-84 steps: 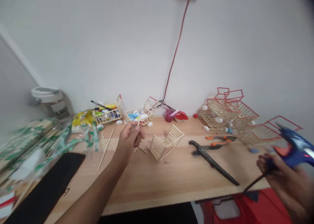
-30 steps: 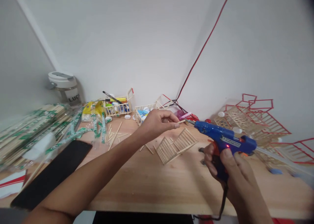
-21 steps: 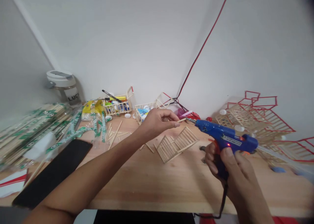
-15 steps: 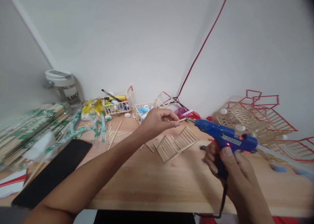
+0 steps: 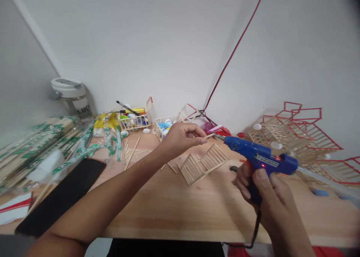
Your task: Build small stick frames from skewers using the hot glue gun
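Note:
Between thumb and fingers, my left hand (image 5: 187,137) pinches a short wooden stick (image 5: 209,136), its free end pointing right. My right hand (image 5: 266,187) is wrapped round the handle of a blue hot glue gun (image 5: 250,152), whose small red light is lit. The gun's metal nozzle is at the stick's free end; whether they touch I cannot tell. A clear glue stick (image 5: 317,174) juts from the back of the gun. Below the hands, a slatted frame of glued wooden sticks (image 5: 204,165) rests on the table.
Loose sticks (image 5: 131,154) lie left of the frame. Two small stick carts (image 5: 135,122) holding bottle caps stand near the wall. Red-trimmed stick carts (image 5: 303,133) are piled at right. Bagged skewers (image 5: 36,148), a black slab (image 5: 62,197) and a lidded jar (image 5: 71,95) occupy the left.
Both hands stay almost in place, with the stick held at the nozzle. The glue gun shifts very slightly to the right, and the view moves a little.

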`<control>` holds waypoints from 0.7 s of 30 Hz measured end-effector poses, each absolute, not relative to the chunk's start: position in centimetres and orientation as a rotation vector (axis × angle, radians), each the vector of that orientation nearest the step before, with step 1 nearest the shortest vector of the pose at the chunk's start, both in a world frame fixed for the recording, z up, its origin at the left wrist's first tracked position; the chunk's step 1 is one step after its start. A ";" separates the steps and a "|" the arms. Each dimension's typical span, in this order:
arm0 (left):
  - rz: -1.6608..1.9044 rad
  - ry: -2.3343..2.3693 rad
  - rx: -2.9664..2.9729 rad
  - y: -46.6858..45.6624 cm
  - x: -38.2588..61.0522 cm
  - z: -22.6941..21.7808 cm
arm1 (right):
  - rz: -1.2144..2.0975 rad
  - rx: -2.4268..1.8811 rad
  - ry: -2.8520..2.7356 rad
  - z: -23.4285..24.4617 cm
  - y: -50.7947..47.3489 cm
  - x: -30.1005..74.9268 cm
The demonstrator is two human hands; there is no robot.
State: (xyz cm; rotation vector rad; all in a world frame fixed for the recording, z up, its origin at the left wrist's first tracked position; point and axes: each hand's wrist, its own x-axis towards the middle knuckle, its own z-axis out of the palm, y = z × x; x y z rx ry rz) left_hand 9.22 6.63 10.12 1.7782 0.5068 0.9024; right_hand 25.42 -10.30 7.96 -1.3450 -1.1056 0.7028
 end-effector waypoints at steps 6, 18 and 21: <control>0.904 0.501 1.764 6.7 9.2 10.1 | 0.696 -1.322 -1.117 8.1 -10.4 25.3; 0.892 0.509 1.808 6.8 9.2 10.0 | 0.681 -1.323 -1.106 8.1 -10.3 25.3; 0.881 0.503 1.804 6.8 9.2 10.0 | 0.689 -1.332 -1.091 8.0 -10.4 25.3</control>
